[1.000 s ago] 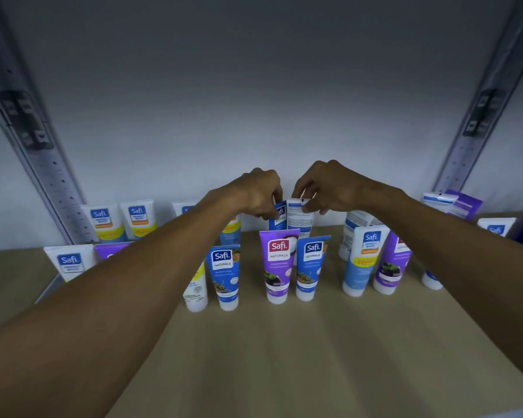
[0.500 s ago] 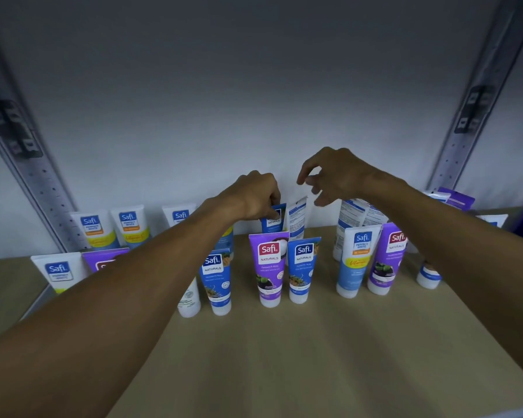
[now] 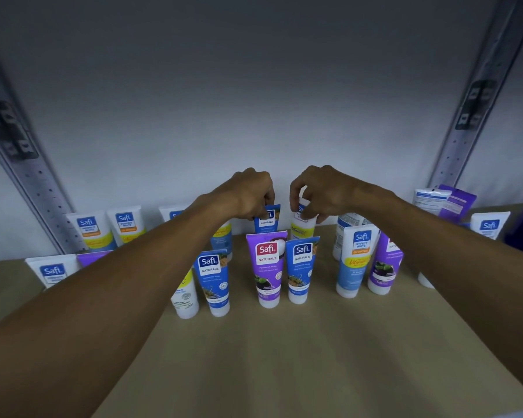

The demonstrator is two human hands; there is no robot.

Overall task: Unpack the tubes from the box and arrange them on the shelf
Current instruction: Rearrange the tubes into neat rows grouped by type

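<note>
- Left hand (image 3: 249,196) reaches to the back edge of the shelf (image 3: 314,357); fingers pinch the flat crimped top of a blue tube (image 3: 266,220) standing against the rear wall.
- Right hand (image 3: 320,190) just beside it, fingertips closed on the top of a white tube with yellow band (image 3: 302,226), also upright at the back edge.
- Both held tubes stand cap-down behind the front row: purple tube (image 3: 267,267) and blue Naturals tube (image 3: 301,267), near the shelf's middle.
- More tubes stand toward the left and right back corners. The box is not in view.
- Handling, judged: small plastic tubes, light, soft-walled, glossy skin likely a bit slippery. Narrow cap base makes them tippy; a nudge could knock down neighbours.
- Best hold, judged: the stiff crimp at the top, or low near the cap for steadying. Squeezing mid-body only dents it.
</note>
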